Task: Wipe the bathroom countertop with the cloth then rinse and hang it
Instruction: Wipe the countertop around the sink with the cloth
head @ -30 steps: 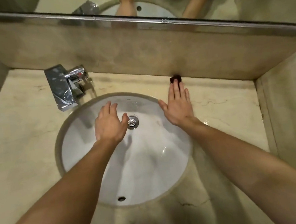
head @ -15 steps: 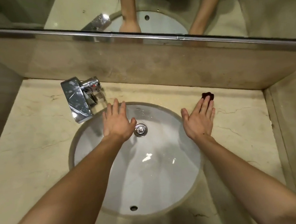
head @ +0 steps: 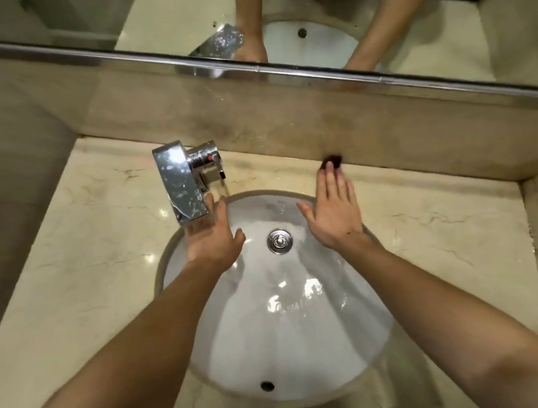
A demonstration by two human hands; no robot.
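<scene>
Right fingers are straight and close together with the thumb splayed left. They clamp on nothing. Their tips reach a small dark lump lying where the countertop meets the backsplash. We can't tell whether they touch it or stop just short. We take the lump for the cloth bunched up, but it is too small to be sure. No other cloth is in view.

The right hand lies palm down across the back rim of the sink, to the right of the drain plug.

Left fingers are also straight and relaxed and hold nothing. Some of them are hidden behind the faucet spout. The left hand is over the basin, left of the plug and just under or beside the spout. We can't tell whether it makes contact.

No water stream is visible, though the basin wall looks wet. The mirror above shows both forearms.

Step, as we judge it: early, at the pickup. Neither hand is gripping the cloth, so wiping is not under way.

The next move calls for the right fingers to curl over the lump and pull it off the backsplash corner. It should then be spread flat enough to wipe the marble. The left hand sits close to the faucet lever for the later rinse. We see no hanging spot in view.
</scene>
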